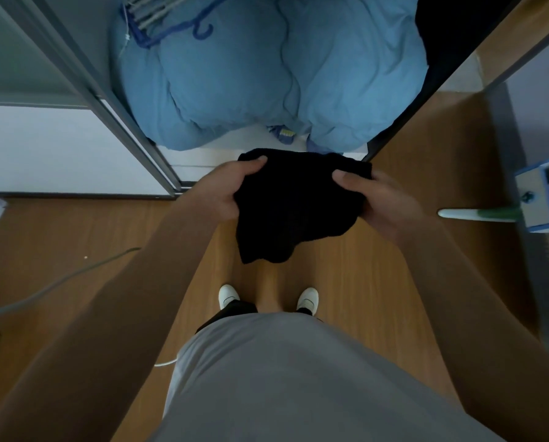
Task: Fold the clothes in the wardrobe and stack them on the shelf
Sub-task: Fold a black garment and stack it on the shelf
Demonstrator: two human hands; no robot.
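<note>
We held the black garment (295,205) in the air with both hands, above the wooden floor (378,266) and just in front of the open wardrobe (132,116). It rested on no shelf or other support.

Orientation: the gripped upper edge ran left to right, from one hand to the other, on the wardrobe side. The loose lower edge hung down and pointed towards our white shoes (228,295). The bundle looked about as wide as it was deep, so we could not tell its long axis with certainty. It was bunched rather than flat, and the kind of garment could not be read.

Left hand (225,189): it gripped the left end of the upper edge, thumb on top of the cloth, the remaining fingers curled beneath it and out of sight.

Right hand (375,199): it gripped the right end in the same way, thumb on top, the other fingers wrapped under the cloth.

Inside the wardrobe a blue duvet (266,74) filled the lower compartment, with a blue hanger (171,30) lying on its far left part. A grey cable (59,282) crossed the floor near its left edge, well apart from the garment.
</note>
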